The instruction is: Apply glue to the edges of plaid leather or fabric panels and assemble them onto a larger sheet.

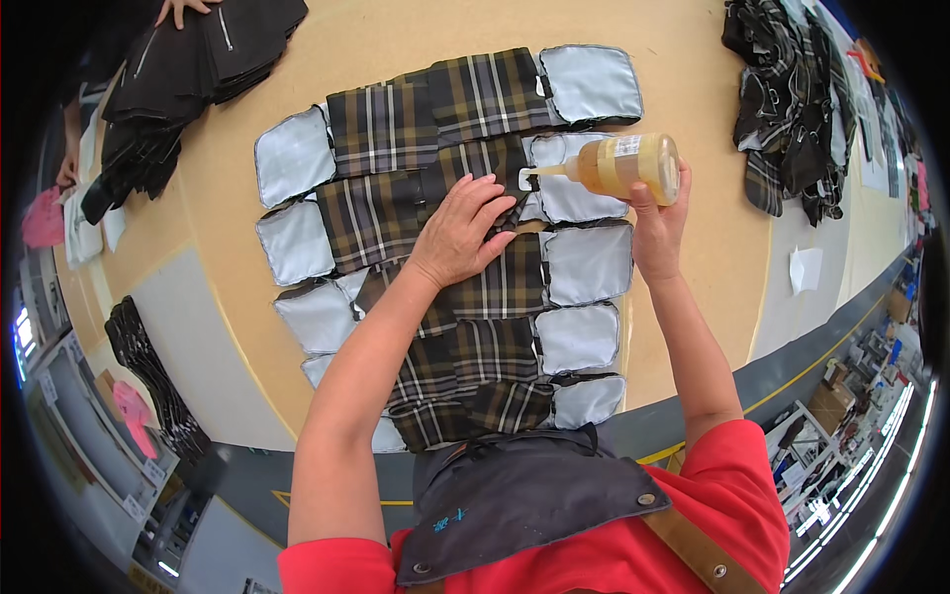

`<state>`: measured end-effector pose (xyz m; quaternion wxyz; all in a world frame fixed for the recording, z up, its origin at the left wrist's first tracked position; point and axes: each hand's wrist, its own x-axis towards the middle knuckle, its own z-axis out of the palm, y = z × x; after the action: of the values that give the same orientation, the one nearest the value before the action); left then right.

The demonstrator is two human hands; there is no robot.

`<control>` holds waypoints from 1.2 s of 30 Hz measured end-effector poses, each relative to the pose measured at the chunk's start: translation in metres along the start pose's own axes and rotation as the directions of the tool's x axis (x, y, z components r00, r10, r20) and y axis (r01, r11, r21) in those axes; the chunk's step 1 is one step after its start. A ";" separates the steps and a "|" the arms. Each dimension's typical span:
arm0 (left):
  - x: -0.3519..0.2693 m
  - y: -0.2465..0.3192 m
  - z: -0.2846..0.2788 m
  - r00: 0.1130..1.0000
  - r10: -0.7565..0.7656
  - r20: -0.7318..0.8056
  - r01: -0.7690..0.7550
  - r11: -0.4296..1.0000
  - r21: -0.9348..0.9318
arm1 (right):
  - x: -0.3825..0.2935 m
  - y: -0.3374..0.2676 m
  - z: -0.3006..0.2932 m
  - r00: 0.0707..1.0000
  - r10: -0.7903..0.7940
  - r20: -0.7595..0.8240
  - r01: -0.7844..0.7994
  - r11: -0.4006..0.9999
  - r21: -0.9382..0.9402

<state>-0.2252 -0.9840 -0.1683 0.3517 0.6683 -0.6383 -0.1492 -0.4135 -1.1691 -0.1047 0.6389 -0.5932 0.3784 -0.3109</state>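
Observation:
Plaid fabric pieces point(371, 215) with pale pocket linings point(590, 265) at both sides lie overlapped in rows before me. My left hand point(466, 232) rests on the plaid cloth near the right-hand linings, its thumb and fingers spread around a raised fold. In my right hand point(660, 223) is a clear plastic squeeze bottle point(627, 169) with yellowish contents, tilted onto its side. Its narrow nozzle points left, at a small white patch point(525, 179) by the edge of the second row. Whether the tip touches the patch, I cannot tell.
Black fabric pieces with zips point(200, 59) are stacked at the upper left, under another person's hand point(182, 9). A plaid bundle point(790, 111) lies at the upper right of the table point(690, 89). Dark strips point(152, 371) and pink cloth point(132, 416) are at the left edge.

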 end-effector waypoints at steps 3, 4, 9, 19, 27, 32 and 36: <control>0.000 -0.001 0.000 1.000 -0.006 -0.006 0.006 1.000 -0.009 | 0.000 -0.002 0.001 1.000 -0.005 0.017 0.006 0.999 -0.053; 0.000 -0.001 0.000 1.000 -0.007 -0.009 0.007 1.000 -0.010 | 0.000 -0.003 0.000 0.999 -0.026 0.032 0.029 0.996 -0.079; 0.000 -0.002 0.000 1.000 -0.009 -0.017 0.009 1.000 -0.004 | -0.003 -0.011 -0.001 0.993 -0.061 0.102 0.076 0.984 -0.158; 0.001 0.000 -0.001 0.999 0.003 -0.034 -0.003 1.000 -0.019 | 0.003 -0.017 0.014 0.973 -0.183 0.140 0.206 0.963 -0.173; -0.001 -0.001 0.002 0.998 0.018 -0.055 -0.018 1.000 -0.003 | -0.004 -0.013 0.001 0.980 -0.156 0.120 0.182 0.952 -0.246; -0.006 0.007 0.002 0.990 -0.027 -0.136 0.026 1.000 -0.010 | 0.002 -0.025 -0.012 0.953 0.287 0.098 -0.300 0.843 0.446; -0.014 0.051 0.003 0.990 0.009 -0.142 -0.002 0.999 0.045 | 0.003 -0.021 -0.085 0.930 0.312 0.197 -0.256 0.161 0.953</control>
<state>-0.2677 -0.9683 -0.1402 0.3816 0.6832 -0.6166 -0.0859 -0.4837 -1.2184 -0.0851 0.9040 0.0222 0.2202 -0.3659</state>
